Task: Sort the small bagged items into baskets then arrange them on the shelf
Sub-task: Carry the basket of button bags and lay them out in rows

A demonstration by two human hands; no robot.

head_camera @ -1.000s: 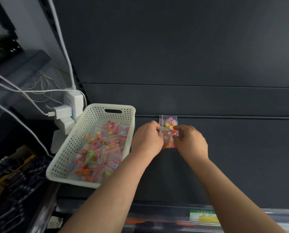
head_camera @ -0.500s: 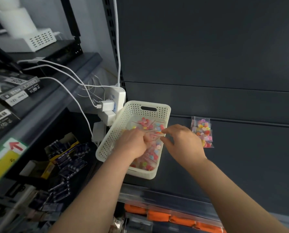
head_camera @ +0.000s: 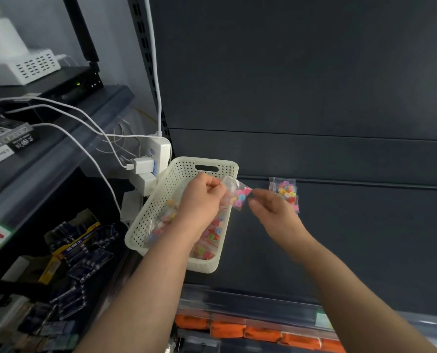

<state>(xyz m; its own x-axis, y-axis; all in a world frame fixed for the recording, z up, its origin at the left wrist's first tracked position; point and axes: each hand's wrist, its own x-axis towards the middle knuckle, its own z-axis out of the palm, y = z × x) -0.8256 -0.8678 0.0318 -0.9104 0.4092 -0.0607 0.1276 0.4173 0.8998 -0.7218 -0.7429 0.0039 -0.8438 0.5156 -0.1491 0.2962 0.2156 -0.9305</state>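
Observation:
My left hand [head_camera: 202, 197] pinches a small clear bag of coloured beads [head_camera: 239, 197] and holds it over the right rim of the white perforated basket [head_camera: 146, 225]. The thumb and forefinger of my right hand [head_camera: 271, 212] pinch that bag's right corner. Several more bead bags [head_camera: 209, 235] lie in the basket, partly hidden by my left forearm. A small stack of the same bags [head_camera: 285, 192] lies on the dark shelf [head_camera: 352, 238] just right of my right hand.
A white power strip with plugged chargers [head_camera: 151, 161] and trailing cables sits left of the basket. The shelf unit on the left holds boxed goods [head_camera: 8, 146] and dark blue packs [head_camera: 80, 248]. Orange packages [head_camera: 237, 329] line the shelf below.
Both hands left the bags laid on the shelf and reached into the basket. My left hand has now lifted one bag out, and my right hand has come to its corner.

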